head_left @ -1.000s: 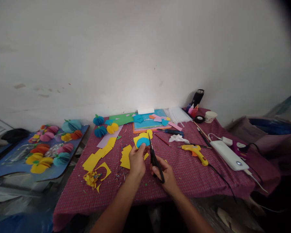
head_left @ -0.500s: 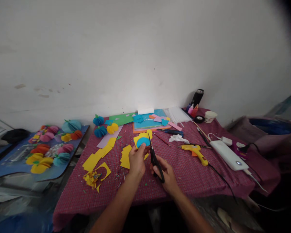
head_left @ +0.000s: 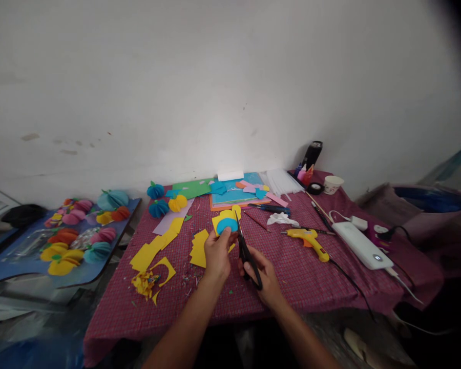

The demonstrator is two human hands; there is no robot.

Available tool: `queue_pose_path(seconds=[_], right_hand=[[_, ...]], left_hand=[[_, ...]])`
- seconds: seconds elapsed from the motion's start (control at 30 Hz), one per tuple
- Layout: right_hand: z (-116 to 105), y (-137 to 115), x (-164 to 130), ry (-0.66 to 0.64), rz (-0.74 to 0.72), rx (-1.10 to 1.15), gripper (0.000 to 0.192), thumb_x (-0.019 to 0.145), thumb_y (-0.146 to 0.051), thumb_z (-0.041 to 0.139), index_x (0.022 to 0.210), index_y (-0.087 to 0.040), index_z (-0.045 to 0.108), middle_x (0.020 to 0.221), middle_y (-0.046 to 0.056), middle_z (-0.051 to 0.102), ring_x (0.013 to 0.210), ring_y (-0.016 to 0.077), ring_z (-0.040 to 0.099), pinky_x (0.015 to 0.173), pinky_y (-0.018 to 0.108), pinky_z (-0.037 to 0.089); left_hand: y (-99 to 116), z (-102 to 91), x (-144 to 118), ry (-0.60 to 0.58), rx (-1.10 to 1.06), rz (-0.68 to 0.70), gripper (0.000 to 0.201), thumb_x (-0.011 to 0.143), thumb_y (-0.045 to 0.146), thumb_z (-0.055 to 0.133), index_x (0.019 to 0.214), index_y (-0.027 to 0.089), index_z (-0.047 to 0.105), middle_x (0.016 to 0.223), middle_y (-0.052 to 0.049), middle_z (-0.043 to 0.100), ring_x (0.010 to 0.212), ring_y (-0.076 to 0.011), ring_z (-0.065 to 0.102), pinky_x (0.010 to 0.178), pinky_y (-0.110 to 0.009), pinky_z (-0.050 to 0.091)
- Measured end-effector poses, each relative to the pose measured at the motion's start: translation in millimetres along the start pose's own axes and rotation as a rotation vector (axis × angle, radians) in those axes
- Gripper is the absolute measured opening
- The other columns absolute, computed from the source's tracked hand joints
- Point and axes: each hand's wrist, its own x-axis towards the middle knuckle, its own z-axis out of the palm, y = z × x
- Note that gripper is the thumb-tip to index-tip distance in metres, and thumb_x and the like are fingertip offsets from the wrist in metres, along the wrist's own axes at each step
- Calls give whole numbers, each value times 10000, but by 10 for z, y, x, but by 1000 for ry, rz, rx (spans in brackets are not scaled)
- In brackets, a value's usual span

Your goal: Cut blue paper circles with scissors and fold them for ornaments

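Worktop [head_left: 311, 287] in red checked cloth against a bare white wall [head_left: 215, 92]; left hand [head_left: 217, 254] grip clamped on yellow paper [head_left: 225, 221], right hand [head_left: 265, 277] grip on black scissors [head_left: 247, 253].

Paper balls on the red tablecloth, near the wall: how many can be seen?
3. A blue paper ball sits nearest the wall, a second blue one lies just in front of it, and a yellow one rests to their right. More may be hidden.

**Dim, even light with dark corners**

Soft, flat light falls on the white wall [head_left: 230, 87] and the bench [head_left: 292, 277], casting only faint shadows. The upper right corner vignettes to black. Edges bow with wide-angle distortion; fine detail is soft and slightly grainy.
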Motion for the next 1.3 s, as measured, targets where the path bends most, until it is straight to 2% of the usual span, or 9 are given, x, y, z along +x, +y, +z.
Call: queue_pose_path(seconds=[0.5, 1.3], right_hand=[[-67, -40, 26, -11, 5, -36, 464, 824, -420, 673, 1231, -204, 615, 767, 14, 592, 647, 163, 519, 598, 281, 407], [-164, -50, 45, -44, 35, -35, 424, 827, -372, 692, 1205, -192, 631, 764, 8, 592, 620, 138, 496, 579, 265, 389]], left_hand=[[29, -16, 7, -21, 12, -2, 365, 615, 339, 824, 875, 141, 660, 813, -66, 723, 724, -180, 695, 799, -354, 525], [40, -75, 63, -54, 60, -29, 380, 660, 362, 801, 930, 136, 658, 832, -82, 734, 734, -197, 708, 716, -304, 506]])
